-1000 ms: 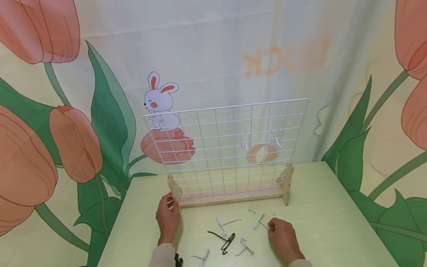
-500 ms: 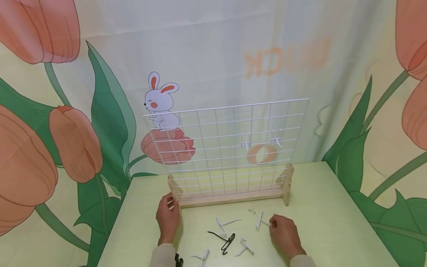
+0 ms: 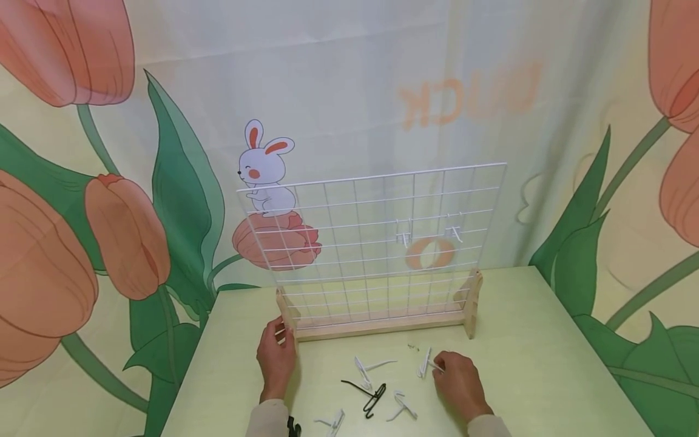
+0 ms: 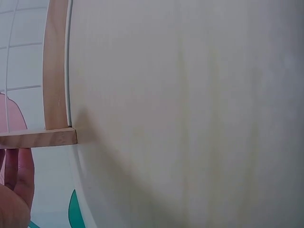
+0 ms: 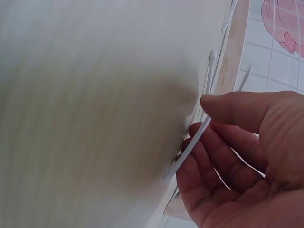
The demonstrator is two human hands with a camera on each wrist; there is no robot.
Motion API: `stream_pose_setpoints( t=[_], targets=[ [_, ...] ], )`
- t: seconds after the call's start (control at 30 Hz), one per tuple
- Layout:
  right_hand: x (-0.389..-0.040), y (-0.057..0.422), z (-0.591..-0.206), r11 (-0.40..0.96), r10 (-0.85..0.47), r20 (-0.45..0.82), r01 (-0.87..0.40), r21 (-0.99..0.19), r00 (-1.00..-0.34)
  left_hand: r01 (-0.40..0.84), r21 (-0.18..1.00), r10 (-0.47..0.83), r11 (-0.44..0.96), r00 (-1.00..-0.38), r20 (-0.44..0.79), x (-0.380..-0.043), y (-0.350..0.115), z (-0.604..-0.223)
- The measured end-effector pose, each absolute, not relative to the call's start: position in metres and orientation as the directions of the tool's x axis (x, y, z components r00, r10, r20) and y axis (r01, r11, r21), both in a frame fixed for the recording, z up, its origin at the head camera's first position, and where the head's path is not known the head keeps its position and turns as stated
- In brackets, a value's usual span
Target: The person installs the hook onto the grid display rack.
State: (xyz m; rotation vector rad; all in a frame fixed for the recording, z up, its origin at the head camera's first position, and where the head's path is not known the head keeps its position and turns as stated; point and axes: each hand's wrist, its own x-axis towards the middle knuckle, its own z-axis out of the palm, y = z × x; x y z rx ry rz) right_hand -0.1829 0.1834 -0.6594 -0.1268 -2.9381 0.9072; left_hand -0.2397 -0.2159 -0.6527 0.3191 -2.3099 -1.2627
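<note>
My right hand (image 3: 460, 383) pinches a white wire display hook (image 3: 424, 363) by its prong, just above the table in front of the wire grid. In the right wrist view the hook's thin white rod (image 5: 187, 149) crosses between thumb and fingers. My left hand (image 3: 276, 359) touches the outer side of the grid stand's left wooden end (image 3: 286, 312). Its fingers (image 4: 24, 173) lie fairly straight against the wood in the left wrist view. The white wire grid (image 3: 355, 243) stands upright in the wooden base (image 3: 377, 326). Two white hooks (image 3: 403, 238) hang on its right half.
Between the hands lie several loose hooks: a white one (image 3: 364, 371), a black one (image 3: 374, 400), another white one (image 3: 402, 406), and a white one (image 3: 337, 422) near the front. Small bits (image 3: 413, 347) lie before the base. A printed curtain (image 3: 349, 91) hangs behind the table.
My right hand has shifted slightly, first right and then back left, and the pinched hook has turned a little more upright. My left hand stays at the stand's left end.
</note>
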Motion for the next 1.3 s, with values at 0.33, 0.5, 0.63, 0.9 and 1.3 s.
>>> stream_pose_setpoints(
  t=[0.33, 0.5, 0.63, 0.9, 1.3],
  targets=[
    [-0.180, 0.189, -0.659, 0.837, 0.086, 0.068, 0.035, -0.546, -0.994, 0.033, 0.835, -0.424, 0.549, -0.850, 0.313, -0.239, -0.214, -0.654],
    [-0.177, 0.192, -0.657, 0.836, 0.089, 0.059, 0.042, -0.548, -0.994, 0.049, 0.828, -0.426, 0.559, -0.839, 0.337, -0.239, -0.214, -0.653],
    [-0.177, 0.192, -0.656, 0.840, 0.068, 0.063, 0.023, -0.542, -0.996, 0.078, 0.824, -0.425, 0.561, -0.827, 0.368, -0.239, -0.215, -0.654],
    [-0.177, 0.192, -0.654, 0.847, 0.054, 0.025, 0.033, -0.530, -0.998, 0.086, 0.824, -0.412, 0.560, -0.834, 0.367, -0.239, -0.216, -0.654],
    [-0.174, 0.191, -0.646, 0.862, 0.016, 0.116, -0.045, -0.505, -0.993, 0.067, 0.830, -0.410, 0.553, -0.846, 0.341, -0.238, -0.215, -0.653]
  ],
)
